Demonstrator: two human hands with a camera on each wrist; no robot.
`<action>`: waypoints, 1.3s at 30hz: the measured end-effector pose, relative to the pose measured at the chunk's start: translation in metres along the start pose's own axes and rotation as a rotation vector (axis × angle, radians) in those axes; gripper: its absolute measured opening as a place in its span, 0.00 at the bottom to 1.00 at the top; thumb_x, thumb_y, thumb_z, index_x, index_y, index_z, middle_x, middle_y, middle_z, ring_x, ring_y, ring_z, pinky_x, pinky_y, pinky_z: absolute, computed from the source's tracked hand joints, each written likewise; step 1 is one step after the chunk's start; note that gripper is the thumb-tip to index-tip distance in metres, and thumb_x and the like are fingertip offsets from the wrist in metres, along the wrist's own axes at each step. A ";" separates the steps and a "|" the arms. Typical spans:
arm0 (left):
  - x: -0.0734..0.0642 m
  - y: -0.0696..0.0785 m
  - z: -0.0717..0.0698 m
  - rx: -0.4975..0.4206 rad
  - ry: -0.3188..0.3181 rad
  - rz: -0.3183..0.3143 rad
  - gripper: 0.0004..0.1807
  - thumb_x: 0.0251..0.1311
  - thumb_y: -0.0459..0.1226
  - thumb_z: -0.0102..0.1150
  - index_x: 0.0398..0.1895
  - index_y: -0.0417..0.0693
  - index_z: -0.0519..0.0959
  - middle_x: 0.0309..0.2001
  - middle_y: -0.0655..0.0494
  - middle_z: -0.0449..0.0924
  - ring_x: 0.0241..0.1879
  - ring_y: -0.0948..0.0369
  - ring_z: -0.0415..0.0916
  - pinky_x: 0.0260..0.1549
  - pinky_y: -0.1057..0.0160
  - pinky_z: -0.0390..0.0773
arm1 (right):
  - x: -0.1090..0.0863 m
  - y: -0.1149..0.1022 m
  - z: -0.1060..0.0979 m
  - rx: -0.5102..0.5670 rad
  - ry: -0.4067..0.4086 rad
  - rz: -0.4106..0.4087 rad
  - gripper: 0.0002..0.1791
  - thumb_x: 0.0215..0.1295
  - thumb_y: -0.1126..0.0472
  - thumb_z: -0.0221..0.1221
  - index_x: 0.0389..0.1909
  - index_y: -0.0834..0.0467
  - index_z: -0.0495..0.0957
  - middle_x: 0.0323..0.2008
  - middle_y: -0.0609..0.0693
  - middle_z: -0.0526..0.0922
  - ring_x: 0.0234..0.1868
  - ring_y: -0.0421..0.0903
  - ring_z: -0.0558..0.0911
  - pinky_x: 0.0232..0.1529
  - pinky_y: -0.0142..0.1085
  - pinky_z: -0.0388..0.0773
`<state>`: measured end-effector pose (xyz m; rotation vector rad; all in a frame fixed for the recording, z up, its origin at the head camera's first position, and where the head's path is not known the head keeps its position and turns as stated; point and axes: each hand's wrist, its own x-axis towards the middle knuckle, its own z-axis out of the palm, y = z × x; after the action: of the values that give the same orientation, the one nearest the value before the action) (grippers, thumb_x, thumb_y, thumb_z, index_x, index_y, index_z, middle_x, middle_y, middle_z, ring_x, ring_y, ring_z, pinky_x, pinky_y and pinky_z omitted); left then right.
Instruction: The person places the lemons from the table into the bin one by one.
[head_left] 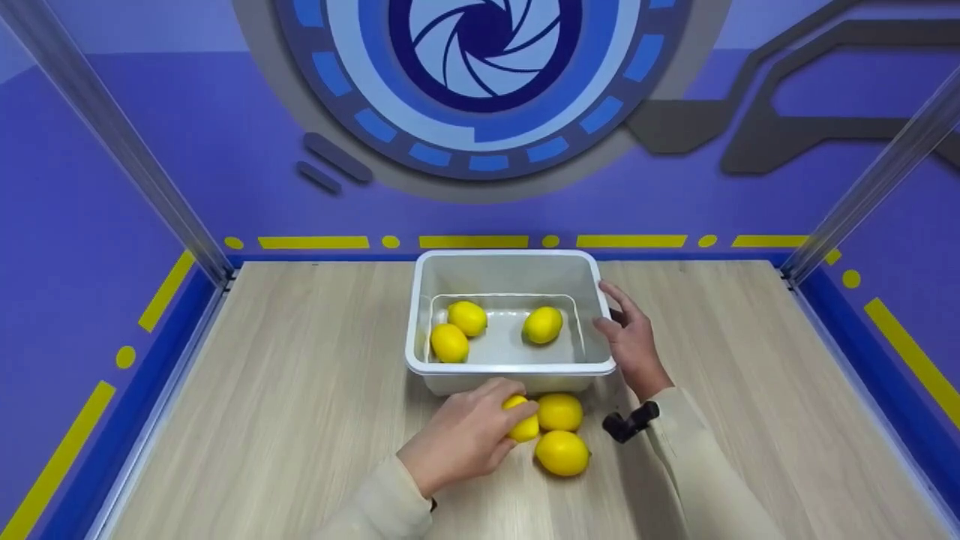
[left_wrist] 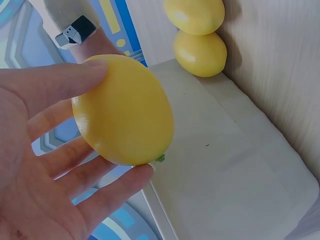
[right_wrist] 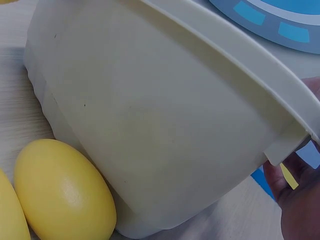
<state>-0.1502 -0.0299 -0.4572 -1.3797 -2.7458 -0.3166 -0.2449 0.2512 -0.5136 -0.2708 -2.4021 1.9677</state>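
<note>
My left hand (head_left: 471,429) holds a yellow lemon (left_wrist: 125,110) between thumb and fingers, just in front of a white plastic bin (head_left: 510,369). A green stem tip shows on that lemon in the left wrist view. At the bin's right side, my right hand (head_left: 636,346) grips the rim, thumb on top and part of the fingers hidden. Inside the bin lie a lemon (head_left: 542,325) on the right and two lemons on the left, one (head_left: 467,319) behind the other (head_left: 450,343). Two more lemons rest on the table before the bin, one (head_left: 561,412) nearer it, another (head_left: 562,453) closer to me.
The wooden table (head_left: 300,390) runs back to a blue-purple printed wall (head_left: 187,150). Metal posts (head_left: 135,142) stand at both rear corners. A small black device (head_left: 630,421) is worn on the right wrist, over a beige sleeve.
</note>
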 end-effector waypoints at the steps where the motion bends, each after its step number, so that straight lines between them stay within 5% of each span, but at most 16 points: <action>1: 0.000 0.000 0.000 -0.001 0.003 -0.001 0.23 0.59 0.42 0.64 0.58 0.59 0.76 0.56 0.56 0.75 0.53 0.61 0.73 0.48 0.62 0.81 | 0.000 0.000 0.000 -0.001 0.000 -0.001 0.33 0.68 0.67 0.51 0.73 0.46 0.59 0.70 0.59 0.64 0.68 0.58 0.68 0.64 0.56 0.69; 39: 0.004 -0.004 -0.010 0.058 0.118 -0.011 0.24 0.58 0.43 0.65 0.59 0.57 0.73 0.59 0.55 0.73 0.59 0.58 0.72 0.54 0.59 0.79 | -0.007 -0.012 0.002 0.028 -0.007 0.023 0.34 0.68 0.69 0.50 0.74 0.48 0.57 0.71 0.59 0.63 0.70 0.57 0.66 0.66 0.57 0.66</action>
<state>-0.1560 -0.0308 -0.4470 -1.2889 -2.6467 -0.3063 -0.2393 0.2463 -0.5012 -0.2917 -2.3840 2.0142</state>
